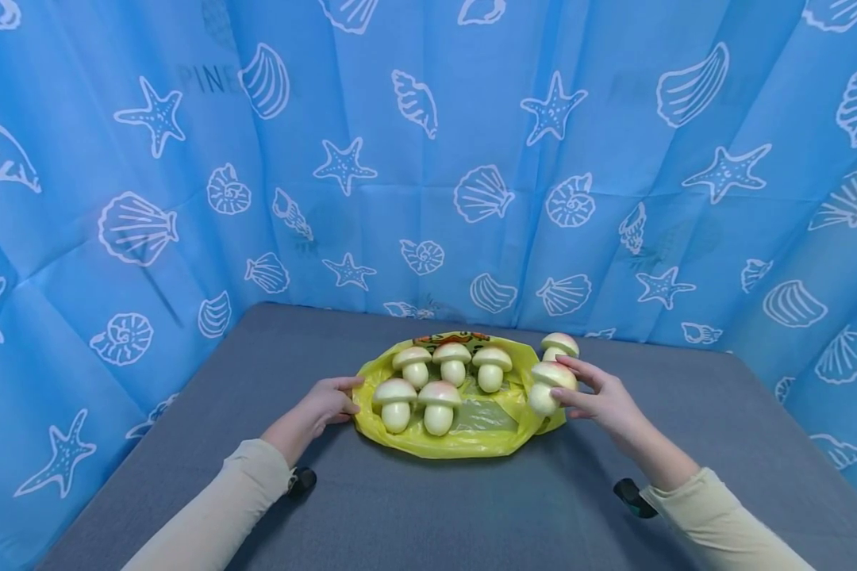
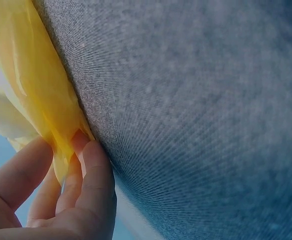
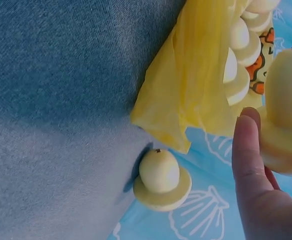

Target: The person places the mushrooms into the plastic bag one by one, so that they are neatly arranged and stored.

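A yellow plastic bag (image 1: 471,454) lies on its side edge-up on the grey surface, its mouth spread wide. Several pale toy mushrooms (image 1: 439,416) sit inside it, caps uppermost. At the bag's left end, my left hand (image 1: 326,406) pinches the plastic (image 2: 61,142) between thumb and fingers. My right hand (image 1: 603,400) grips another toy mushroom (image 1: 545,392) by its cap and stem, over the bag's right rim. In the right wrist view this held mushroom (image 3: 288,95) is partly cut off by the frame.
One more toy mushroom (image 1: 560,346) stands on the grey table (image 1: 414,515), behind the held one and just outside the bag. A blue curtain (image 1: 428,230) with white shells and starfish hangs behind the table and along both sides.
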Demonstrator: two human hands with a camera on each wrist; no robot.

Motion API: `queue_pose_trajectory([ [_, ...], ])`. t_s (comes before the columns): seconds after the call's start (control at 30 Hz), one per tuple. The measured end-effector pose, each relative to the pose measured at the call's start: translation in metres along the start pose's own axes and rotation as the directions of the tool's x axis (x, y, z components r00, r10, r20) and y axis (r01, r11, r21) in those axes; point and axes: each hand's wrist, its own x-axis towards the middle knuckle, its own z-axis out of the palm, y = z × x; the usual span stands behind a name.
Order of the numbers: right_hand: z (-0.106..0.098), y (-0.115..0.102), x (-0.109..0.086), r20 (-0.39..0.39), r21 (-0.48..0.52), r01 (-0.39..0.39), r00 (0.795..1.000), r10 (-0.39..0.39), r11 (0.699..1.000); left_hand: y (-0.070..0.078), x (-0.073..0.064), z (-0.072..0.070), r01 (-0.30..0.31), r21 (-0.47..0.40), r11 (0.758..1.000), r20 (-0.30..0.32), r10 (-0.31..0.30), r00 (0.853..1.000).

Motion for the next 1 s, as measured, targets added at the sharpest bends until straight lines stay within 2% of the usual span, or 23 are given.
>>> queue_pose_trajectory([
  [0.23, 0.008, -0.001, 0.005, 0.03, 0.008, 0.042, 0.999, -0.042, 0.999, -0.001, 0.0, -0.001, -0.002, 0.004, 1.0, 0.001, 0.002, 1.0],
  [0.5, 0.019, -0.001, 0.011, 0.045, 0.02, 0.046, 0.998, -0.047, 0.999, 0.0, 0.002, 0.0, 0.013, -0.001, 1.0, -0.013, -0.013, 1.0],
  [1.0, 0.047, -0.006, 0.023, 0.096, -0.039, 0.063, 0.994, -0.059, 0.997, -0.001, 0.0, -0.001, 0.012, -0.011, 1.0, -0.011, -0.012, 1.0],
])
